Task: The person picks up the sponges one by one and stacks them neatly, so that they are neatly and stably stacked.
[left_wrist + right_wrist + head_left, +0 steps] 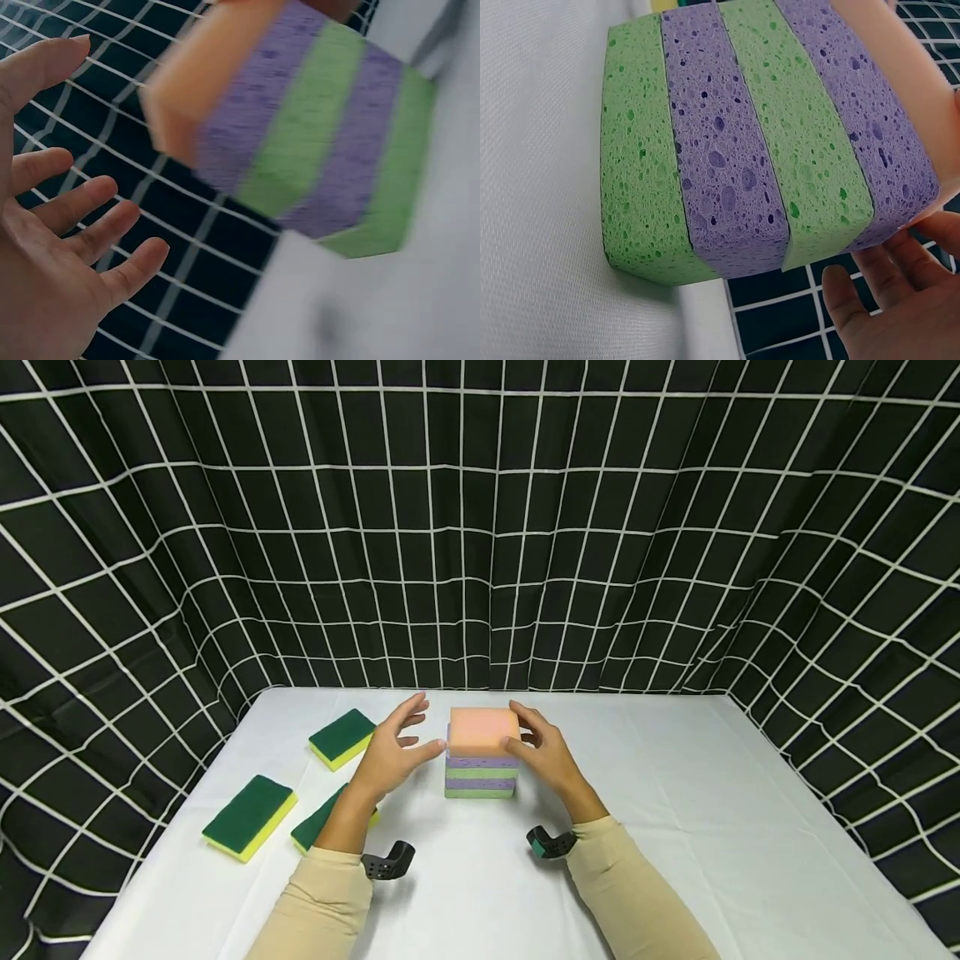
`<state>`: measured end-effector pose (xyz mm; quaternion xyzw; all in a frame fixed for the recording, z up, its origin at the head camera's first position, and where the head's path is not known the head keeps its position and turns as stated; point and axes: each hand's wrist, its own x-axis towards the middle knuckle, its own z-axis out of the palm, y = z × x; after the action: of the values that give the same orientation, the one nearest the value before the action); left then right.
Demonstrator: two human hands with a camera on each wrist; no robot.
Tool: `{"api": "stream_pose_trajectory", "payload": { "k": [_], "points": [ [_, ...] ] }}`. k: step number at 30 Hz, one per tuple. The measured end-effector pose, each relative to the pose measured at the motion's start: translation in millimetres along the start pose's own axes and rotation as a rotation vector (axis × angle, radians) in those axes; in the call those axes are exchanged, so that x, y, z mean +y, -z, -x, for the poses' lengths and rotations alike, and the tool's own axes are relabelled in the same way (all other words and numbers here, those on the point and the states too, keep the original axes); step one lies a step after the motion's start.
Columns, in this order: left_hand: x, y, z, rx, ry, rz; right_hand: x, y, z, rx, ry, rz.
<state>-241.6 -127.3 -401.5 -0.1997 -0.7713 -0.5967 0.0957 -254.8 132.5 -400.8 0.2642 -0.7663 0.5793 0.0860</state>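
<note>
A stack of sponges in alternating green [641, 157] and purple [720, 150] layers stands on the table, topped by a smooth orange sponge [480, 732]. My right hand [551, 756] holds the orange sponge at its right end, thumb at the front corner and index finger at the back. In the right wrist view the other fingers [847, 300] hang beside the stack. My left hand [390, 756] is just left of the stack, fingers spread and bent a little, holding nothing. A gap separates it from the sponges in the left wrist view.
Three green-and-yellow scouring sponges lie to the left: one at the back [342, 737], one farther left [251, 817], and one [318, 822] partly hidden by my left forearm. A white cloth covers the table [712, 827]. Black curtains with a white grid [480, 552] surround it.
</note>
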Motion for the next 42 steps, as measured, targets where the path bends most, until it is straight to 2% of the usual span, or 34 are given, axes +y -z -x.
{"api": "stream_pose_trajectory", "payload": {
  "k": [6,12,18,22,27,32,38,42],
  "points": [
    [31.8,27.4,3.7,0.064,-0.104,-0.062,3.2,-1.5,1.8,-0.007,-0.002,-0.018],
    [57.0,52.4,20.9,0.177,-0.150,-0.112,5.1,-5.3,4.7,-0.002,0.007,-0.016],
    [71.1,75.4,40.7,0.265,-0.192,-0.196,4.6,-8.8,4.7,0.004,0.010,0.003],
    [73.0,90.1,56.9,0.326,-0.198,-0.242,4.1,-9.4,4.2,0.008,0.018,0.010],
    [65.9,104.7,77.4,0.397,-0.156,-0.295,2.8,-9.0,3.2,0.009,0.020,0.015],
    [47.8,106.6,95.3,0.430,-0.071,-0.324,1.7,-8.0,1.9,0.009,0.020,0.024],
    [16.6,96.5,104.8,0.378,0.068,-0.326,0.7,-4.5,4.0,0.019,0.022,0.034],
    [-0.5,86.9,108.2,0.337,0.115,-0.337,0.8,-2.5,5.3,0.021,0.024,0.037]
  ]
}}
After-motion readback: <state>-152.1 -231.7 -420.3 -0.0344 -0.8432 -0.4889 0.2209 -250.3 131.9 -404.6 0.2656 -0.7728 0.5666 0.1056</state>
